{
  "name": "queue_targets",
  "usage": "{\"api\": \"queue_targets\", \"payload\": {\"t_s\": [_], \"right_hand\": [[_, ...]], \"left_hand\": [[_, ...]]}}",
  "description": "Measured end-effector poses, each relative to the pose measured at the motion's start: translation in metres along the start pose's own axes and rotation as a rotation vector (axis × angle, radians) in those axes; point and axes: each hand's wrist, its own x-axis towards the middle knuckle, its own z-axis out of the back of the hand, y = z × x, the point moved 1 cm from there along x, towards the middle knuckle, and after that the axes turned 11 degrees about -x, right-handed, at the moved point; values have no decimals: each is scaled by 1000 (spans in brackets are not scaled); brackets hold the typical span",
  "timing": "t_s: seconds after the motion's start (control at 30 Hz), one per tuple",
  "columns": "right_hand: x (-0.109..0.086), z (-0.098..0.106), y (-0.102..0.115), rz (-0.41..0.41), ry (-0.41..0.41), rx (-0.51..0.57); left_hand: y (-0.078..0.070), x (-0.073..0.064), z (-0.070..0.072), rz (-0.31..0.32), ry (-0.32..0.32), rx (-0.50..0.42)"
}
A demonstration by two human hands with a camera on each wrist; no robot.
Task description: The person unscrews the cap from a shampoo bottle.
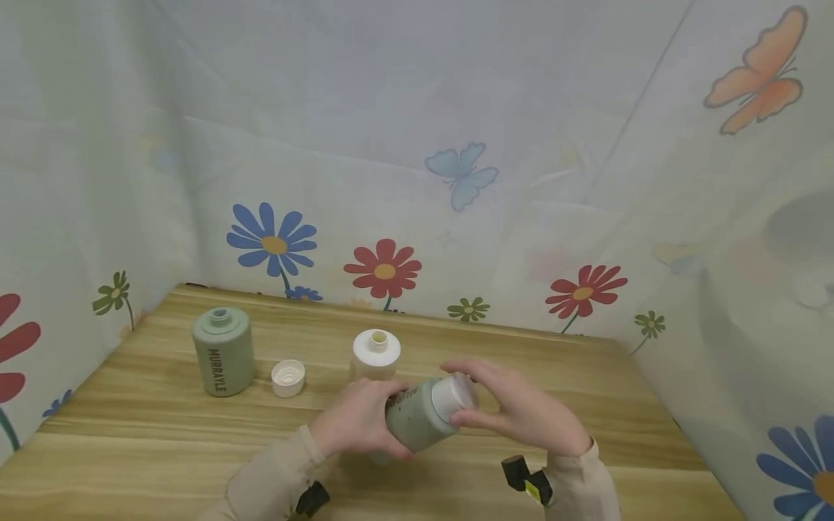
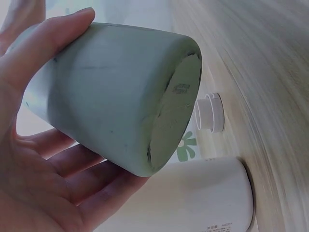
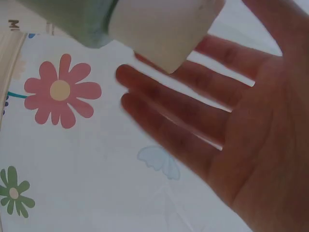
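Observation:
Tilted over the table, a green bottle (image 1: 417,420) is gripped round its body by my left hand (image 1: 358,420), thumb on one side and fingers on the other. Its base faces the camera in the left wrist view, with small print on it. A white cap (image 1: 454,396) sits on the bottle's top end, pointing right. My right hand (image 1: 521,412) pinches this cap between thumb and fingers; the other fingers extend straight past it in the right wrist view. Just behind the left hand stands an uncapped white bottle (image 1: 376,354), its lower part hidden in the head view.
On the left of the wooden table (image 1: 143,412) stands a second green bottle (image 1: 224,354) without a cap. Between it and the white bottle lies a loose white cap (image 1: 288,378), hollow side up. A flower-printed cloth (image 1: 365,181) encloses the table's back and sides.

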Motion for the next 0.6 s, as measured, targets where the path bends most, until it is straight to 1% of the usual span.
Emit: {"api": "queue_targets", "payload": {"t_s": [0.1, 0.17, 0.23, 0.4, 0.5, 0.6], "right_hand": [[0, 0, -1, -68, 11, -28], [1, 0, -1, -74, 14, -41], [1, 0, -1, -62, 9, -50], [-1, 0, -3, 11, 11, -68], [-2, 1, -3, 81, 22, -74], [-2, 1, -4, 149, 15, -76]], "left_hand": [[1, 0, 0, 15, -5, -1], [2, 0, 1, 23, -2, -5], [2, -1, 1, 28, 1, -11], [2, 1, 0, 19, 18, -5], [3, 2, -1, 12, 26, 4], [4, 2, -1, 18, 28, 4]]}}
